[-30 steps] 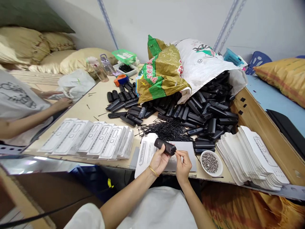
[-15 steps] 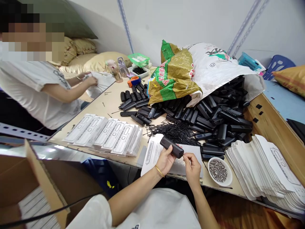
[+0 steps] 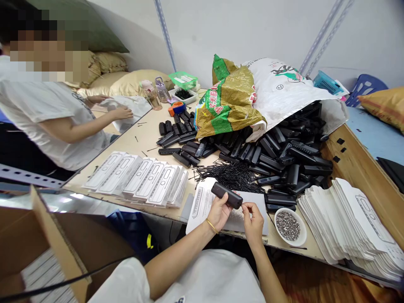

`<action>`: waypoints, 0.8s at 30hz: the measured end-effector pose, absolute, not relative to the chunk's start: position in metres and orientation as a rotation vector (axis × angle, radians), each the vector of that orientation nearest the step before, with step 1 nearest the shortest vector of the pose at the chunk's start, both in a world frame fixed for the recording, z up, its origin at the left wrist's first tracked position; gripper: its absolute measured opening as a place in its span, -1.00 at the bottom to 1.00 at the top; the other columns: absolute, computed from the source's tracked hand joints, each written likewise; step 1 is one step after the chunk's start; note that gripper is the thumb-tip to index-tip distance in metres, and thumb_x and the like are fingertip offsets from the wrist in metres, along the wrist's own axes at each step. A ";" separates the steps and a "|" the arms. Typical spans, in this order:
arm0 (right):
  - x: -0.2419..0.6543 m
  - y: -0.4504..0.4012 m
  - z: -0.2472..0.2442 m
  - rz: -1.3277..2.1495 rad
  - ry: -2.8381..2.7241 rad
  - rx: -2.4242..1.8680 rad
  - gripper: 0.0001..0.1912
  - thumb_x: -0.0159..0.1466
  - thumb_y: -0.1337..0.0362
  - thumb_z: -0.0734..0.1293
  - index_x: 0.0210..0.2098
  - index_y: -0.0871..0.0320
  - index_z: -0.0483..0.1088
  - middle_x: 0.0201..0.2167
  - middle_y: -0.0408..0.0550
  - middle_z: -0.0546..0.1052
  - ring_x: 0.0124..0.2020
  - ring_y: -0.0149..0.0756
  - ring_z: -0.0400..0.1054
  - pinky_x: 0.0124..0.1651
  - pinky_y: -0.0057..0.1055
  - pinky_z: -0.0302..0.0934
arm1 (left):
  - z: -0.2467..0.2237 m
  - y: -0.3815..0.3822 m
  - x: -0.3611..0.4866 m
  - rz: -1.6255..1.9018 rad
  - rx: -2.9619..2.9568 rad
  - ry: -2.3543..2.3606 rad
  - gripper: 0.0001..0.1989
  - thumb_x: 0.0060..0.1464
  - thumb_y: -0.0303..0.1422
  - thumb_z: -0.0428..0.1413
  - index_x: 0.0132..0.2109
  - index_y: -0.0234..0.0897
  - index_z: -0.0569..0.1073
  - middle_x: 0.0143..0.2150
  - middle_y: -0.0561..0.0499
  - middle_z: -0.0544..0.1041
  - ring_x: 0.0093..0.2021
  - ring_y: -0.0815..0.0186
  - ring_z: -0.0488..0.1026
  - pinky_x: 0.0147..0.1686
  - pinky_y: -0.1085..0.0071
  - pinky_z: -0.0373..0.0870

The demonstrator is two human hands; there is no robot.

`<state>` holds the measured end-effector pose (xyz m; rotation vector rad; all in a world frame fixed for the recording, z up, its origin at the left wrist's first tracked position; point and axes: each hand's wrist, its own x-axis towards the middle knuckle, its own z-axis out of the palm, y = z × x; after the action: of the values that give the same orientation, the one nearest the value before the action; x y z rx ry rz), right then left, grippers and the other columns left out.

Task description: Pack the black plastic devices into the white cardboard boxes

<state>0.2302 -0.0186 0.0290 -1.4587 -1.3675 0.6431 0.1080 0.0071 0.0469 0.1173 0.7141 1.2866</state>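
My left hand point(image 3: 219, 215) is closed around a black oblong plastic case point(image 3: 226, 195), held tilted above the table's front edge. At the case's near right end, my right hand point(image 3: 253, 223) pinches with thumb and forefinger; what lies between the fingertips is too small to make out. Beneath them lie a printed white card point(image 3: 199, 207) and a pale sheet. Just beyond the case is a heap of thin black strands point(image 3: 232, 176). To the right of my right hand stands a white bowl point(image 3: 304, 237) of small metal pieces point(image 3: 288, 225).
Many similar black cases point(image 3: 277, 162) spill from a white sack point(image 3: 280, 90) at the back. Packed printed cards point(image 3: 151, 179) stand left, and a stack of white cards point(image 3: 347, 227) leans right. A co-worker point(image 3: 63, 122) handles a white bag at far left. An open carton point(image 3: 53, 227) sits below.
Both my hands and the case stay nearly in place, with the view shifting slightly. The co-worker's hands have moved apart on the white bag.
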 end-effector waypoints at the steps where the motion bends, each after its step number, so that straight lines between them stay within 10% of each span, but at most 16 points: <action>1: 0.230 -0.018 0.030 0.622 -1.389 -1.452 -0.80 0.26 0.18 0.21 -0.44 0.13 0.34 -0.53 -0.15 0.42 -0.48 -0.35 0.28 -0.36 -0.44 0.17 | 0.048 0.007 0.108 1.284 0.119 0.717 -0.74 -0.05 -0.37 0.28 -0.21 -0.36 0.43 -0.22 -0.10 0.56 -0.13 0.18 0.52 -0.01 0.23 0.37; 16: 0.266 -0.018 0.034 0.841 -1.109 -1.442 -0.75 0.26 0.12 0.22 -0.28 0.17 0.39 -0.35 -0.04 0.53 -0.45 -0.38 0.33 -0.30 -0.40 0.26 | 0.095 0.005 0.092 1.268 0.385 0.668 -0.65 -0.09 -0.47 0.27 -0.11 -0.27 0.40 -0.13 -0.14 0.55 -0.07 0.03 0.51 -0.01 0.13 0.35; 24: 0.281 -0.020 0.036 0.713 -1.183 -1.535 -0.75 0.25 0.11 0.23 -0.33 0.16 0.40 -0.40 -0.05 0.52 -0.40 -0.33 0.37 -0.30 -0.38 0.27 | 0.030 0.022 0.115 1.142 0.532 1.042 -0.65 -0.28 -0.64 0.28 -0.28 -0.26 0.49 -0.36 -0.01 0.54 -0.11 0.14 0.46 -0.04 0.32 0.34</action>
<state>0.2805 -0.0203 0.0363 -1.5351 -1.1828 0.7131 0.1154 0.0222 0.0303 0.5318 1.0419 1.1416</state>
